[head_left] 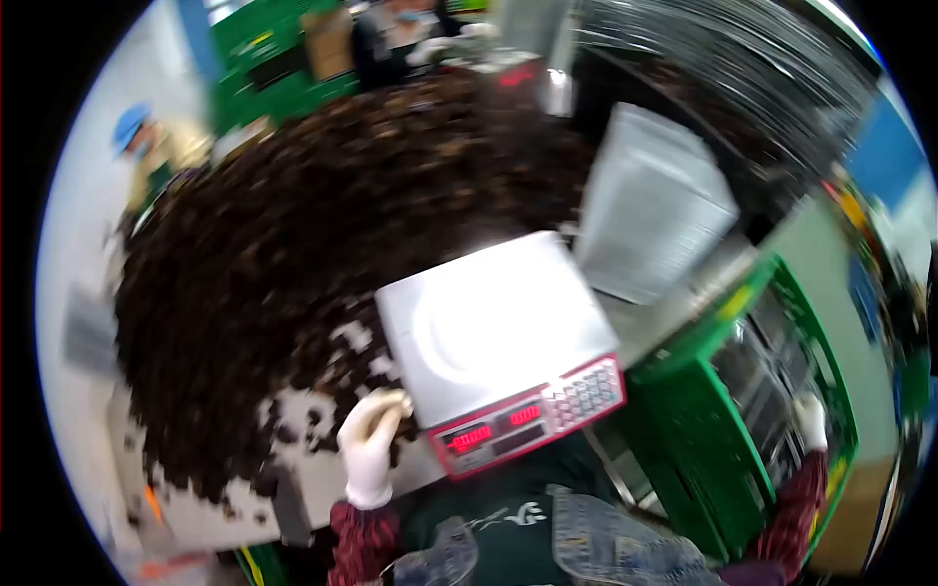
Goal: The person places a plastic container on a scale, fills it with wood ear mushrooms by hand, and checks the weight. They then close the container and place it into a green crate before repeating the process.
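My left hand [369, 447], in a white glove, is beside the lower left corner of a digital weighing scale [489, 337]. Its fingers are bent together, and anything between them is too small to make out. The scale has a bare silver pan and a red-framed panel with lit red digits and a keypad. Far to the right, my gloved right hand [810, 422] is inside a green crate [699, 439], at the clear plastic containers [757, 376] there. Blur hides its fingers. A big heap of dark brown, loose pieces [293, 234] covers much of the table beyond the scale.
A stack of translucent white tubs [650, 205] stands right of the scale. Clear plastic trays [723, 49] are piled at the back right. A person in a blue cap [132, 127] is at the far left; another with gloved hands [435, 49] works behind the heap near a second scale [508, 73].
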Available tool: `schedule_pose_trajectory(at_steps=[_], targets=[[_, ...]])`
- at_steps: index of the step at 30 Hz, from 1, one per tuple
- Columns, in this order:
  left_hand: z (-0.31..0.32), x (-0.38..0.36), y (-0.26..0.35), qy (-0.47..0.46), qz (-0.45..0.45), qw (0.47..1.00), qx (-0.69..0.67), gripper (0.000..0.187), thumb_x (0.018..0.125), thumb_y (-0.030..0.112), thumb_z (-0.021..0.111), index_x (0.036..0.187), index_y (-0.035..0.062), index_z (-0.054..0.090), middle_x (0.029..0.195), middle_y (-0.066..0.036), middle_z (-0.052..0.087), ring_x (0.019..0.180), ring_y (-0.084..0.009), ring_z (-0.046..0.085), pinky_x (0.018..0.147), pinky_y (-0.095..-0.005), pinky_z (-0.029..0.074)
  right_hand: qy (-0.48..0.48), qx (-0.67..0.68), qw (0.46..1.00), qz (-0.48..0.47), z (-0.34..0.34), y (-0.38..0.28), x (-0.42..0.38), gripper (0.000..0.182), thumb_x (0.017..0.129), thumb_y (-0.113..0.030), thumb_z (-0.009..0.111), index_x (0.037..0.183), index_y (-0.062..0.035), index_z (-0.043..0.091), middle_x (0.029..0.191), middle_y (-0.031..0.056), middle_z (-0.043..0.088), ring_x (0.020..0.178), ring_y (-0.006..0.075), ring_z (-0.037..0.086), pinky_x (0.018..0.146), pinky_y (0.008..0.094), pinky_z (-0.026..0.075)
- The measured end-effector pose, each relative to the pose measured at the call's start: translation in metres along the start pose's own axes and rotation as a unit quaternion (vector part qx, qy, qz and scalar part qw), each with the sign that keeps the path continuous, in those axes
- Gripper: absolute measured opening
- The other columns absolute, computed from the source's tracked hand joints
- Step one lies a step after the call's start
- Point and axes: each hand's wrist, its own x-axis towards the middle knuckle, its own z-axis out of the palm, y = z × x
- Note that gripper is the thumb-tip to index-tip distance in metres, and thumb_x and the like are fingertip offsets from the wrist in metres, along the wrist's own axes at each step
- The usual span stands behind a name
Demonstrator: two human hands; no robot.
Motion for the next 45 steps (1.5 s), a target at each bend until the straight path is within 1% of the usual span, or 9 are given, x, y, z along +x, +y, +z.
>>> schedule_pose_trajectory(at_steps=[3, 7, 14, 19, 20, 22, 25, 29, 45], targets=[[-0.031, 0.033, -0.006, 0.033, 0.127, 0.960, 0.248, 0.013, 0.083, -0.003, 0.060, 0.095, -0.0013, 0.066, 0.090, -0.011, 0.065, 0.083, -0.0200, 0.064, 0.074, -0.0285, 0.050, 0.122, -0.279, 0.950, -0.074, -0.002, -0.074, 0.027, 0.017, 0.088, -0.016, 0.058, 0.090, 0.0002, 0.059, 0.086, 0.0210, 0.062, 0.080, 0.0386, 0.059, 0.070, 0.0383, 0.048], [-0.059, 0.104, -0.056, 0.044, 0.219, 0.891, 0.394, 0.022, 0.082, 0.011, 0.063, 0.102, 0.0045, 0.068, 0.104, -0.014, 0.065, 0.098, -0.0289, 0.061, 0.083, -0.0341, 0.050, 0.094, -0.047, 0.969, -0.223, 0.001, -0.228, 0.073, 0.016, 0.094, -0.013, 0.053, 0.097, 0.0006, 0.059, 0.089, 0.0186, 0.060, 0.082, 0.0364, 0.058, 0.074, 0.0379, 0.046], [-0.070, 0.112, -0.084, -0.179, 0.031, 0.734, 0.654, 0.053, 0.081, 0.044, 0.065, 0.130, 0.0279, 0.054, 0.141, -0.012, 0.040, 0.135, -0.0345, 0.029, 0.102, -0.0617, 0.029, 0.317, -0.123, 0.797, -0.499, 0.046, -0.416, 0.139, 0.026, 0.094, -0.017, 0.056, 0.112, 0.0020, 0.057, 0.101, 0.0191, 0.058, 0.091, 0.0346, 0.058, 0.079, 0.0384, 0.047], [-0.119, 0.089, -0.034, -0.187, 0.138, 0.825, 0.516, 0.041, 0.079, 0.035, 0.069, 0.115, 0.0157, 0.065, 0.125, -0.013, 0.055, 0.116, -0.0347, 0.051, 0.097, -0.0459, 0.043, 0.033, -0.022, 0.900, -0.433, 0.082, -0.389, 0.225, 0.030, 0.098, -0.022, 0.047, 0.107, 0.0048, 0.059, 0.094, 0.0222, 0.062, 0.091, 0.0357, 0.061, 0.082, 0.0388, 0.047], [-0.129, 0.097, -0.013, -0.130, 0.148, 0.819, 0.538, 0.039, 0.077, 0.028, 0.072, 0.111, 0.0114, 0.066, 0.119, -0.015, 0.058, 0.108, -0.0341, 0.057, 0.094, -0.0376, 0.047, 0.030, 0.061, 0.884, -0.462, 0.087, -0.385, 0.227, 0.032, 0.100, -0.023, 0.044, 0.098, 0.0055, 0.059, 0.077, 0.0125, 0.059, 0.074, 0.0213, 0.058, 0.072, 0.0329, 0.045], [-0.172, 0.126, -0.015, 0.048, 0.231, 0.794, 0.561, 0.042, 0.070, 0.027, 0.072, 0.110, 0.0160, 0.066, 0.108, -0.011, 0.058, 0.100, -0.0313, 0.056, 0.086, -0.0415, 0.048, -0.071, 0.080, 0.905, -0.412, 0.066, -0.396, 0.206, 0.028, 0.099, -0.022, 0.047, 0.088, 0.0027, 0.054, 0.072, -0.0015, 0.044, 0.068, 0.0071, 0.040, 0.061, 0.0247, 0.036], [-0.225, 0.163, -0.038, 0.276, 0.015, 0.681, 0.678, 0.062, 0.076, 0.046, 0.070, 0.132, 0.0335, 0.049, 0.144, -0.013, 0.035, 0.128, -0.0407, 0.034, 0.101, -0.0629, 0.030, -0.112, 0.074, 0.903, -0.408, 0.054, -0.392, 0.199, 0.019, 0.096, -0.014, 0.051, 0.085, 0.0014, 0.054, 0.072, -0.0027, 0.042, 0.068, 0.0062, 0.036, 0.059, 0.0228, 0.033], [-0.187, 0.170, -0.058, 0.184, -0.045, 0.797, 0.573, 0.064, 0.068, 0.059, 0.068, 0.125, 0.0332, 0.056, 0.139, -0.009, 0.041, 0.122, -0.0388, 0.040, 0.098, -0.0606, 0.033, -0.186, 0.118, 0.890, -0.399, 0.041, -0.389, 0.192, 0.019, 0.096, -0.013, 0.050, 0.081, -0.0009, 0.053, 0.071, -0.0046, 0.040, 0.065, 0.0060, 0.035, 0.058, 0.0227, 0.032], [-0.072, 0.023, -0.049, -0.152, 0.161, 0.842, 0.492, 0.030, 0.087, 0.028, 0.062, 0.116, 0.0210, 0.064, 0.131, -0.002, 0.055, 0.126, -0.0255, 0.046, 0.107, -0.0590, 0.023, -0.205, 0.100, 0.912, -0.340, 0.050, -0.371, 0.239, 0.033, 0.097, -0.025, 0.050, 0.071, -0.0036, 0.053, 0.066, -0.0078, 0.043, 0.062, 0.0032, 0.036, 0.055, 0.0225, 0.029]])
